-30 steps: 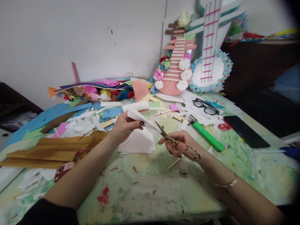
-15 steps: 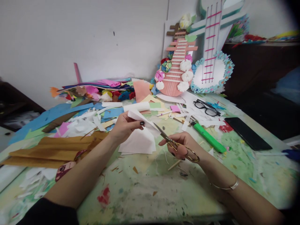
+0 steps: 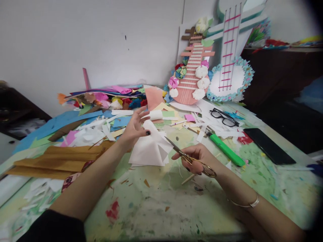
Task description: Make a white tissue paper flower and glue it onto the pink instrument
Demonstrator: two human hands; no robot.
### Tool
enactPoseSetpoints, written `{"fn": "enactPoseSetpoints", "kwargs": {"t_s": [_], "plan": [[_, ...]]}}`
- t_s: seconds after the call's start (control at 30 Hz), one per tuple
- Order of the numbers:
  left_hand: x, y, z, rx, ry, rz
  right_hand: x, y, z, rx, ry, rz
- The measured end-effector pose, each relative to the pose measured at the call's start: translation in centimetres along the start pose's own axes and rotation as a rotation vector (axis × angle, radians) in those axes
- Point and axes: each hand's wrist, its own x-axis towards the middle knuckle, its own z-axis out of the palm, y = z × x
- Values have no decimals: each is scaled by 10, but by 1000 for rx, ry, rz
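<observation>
White folded paper (image 3: 153, 143) lies over a small stack of white sheets on the paint-stained table (image 3: 151, 208). Beside its upper left edge, my left hand (image 3: 136, 129) is open, fingers spread, with the thumb near the paper. My right hand (image 3: 198, 158) is wrapped round the gold handles of the scissors (image 3: 185, 156). Their blades look closed and point up and left, the tip close to the paper's right side.
Brown crepe paper (image 3: 52, 161) and white scraps lie left. Glasses (image 3: 224, 117), a green cutter (image 3: 227, 149) and a black phone (image 3: 268, 145) are at right. Paper instruments (image 3: 193, 74) stand at the back against the wall.
My left hand has let go of the white paper and spread its fingers. The paper has dropped onto the stack. The scissors have barely moved; the whole view has shifted slightly.
</observation>
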Motion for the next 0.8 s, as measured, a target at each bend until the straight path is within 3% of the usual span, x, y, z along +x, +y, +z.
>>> {"fn": "enactPoseSetpoints", "kwargs": {"t_s": [0.1, 0.17, 0.43, 0.57, 0.8], "plan": [[-1, 1, -8, 7, -209, -121, 0, 1, 0, -6, -27, 3], [-4, -1, -12, 4, -276, -204, 0, 3, -1, 8, -51, 11], [-4, -5, -18, -159, -220, -259, 1, 7, -1, -3, -43, 12], [-6, -1, -17, -108, -265, -265, 1, 5, 1, -6, -33, 20], [-6, 2, -17, -4, -328, -208, 1, 3, 2, -36, -144, -99]]}}
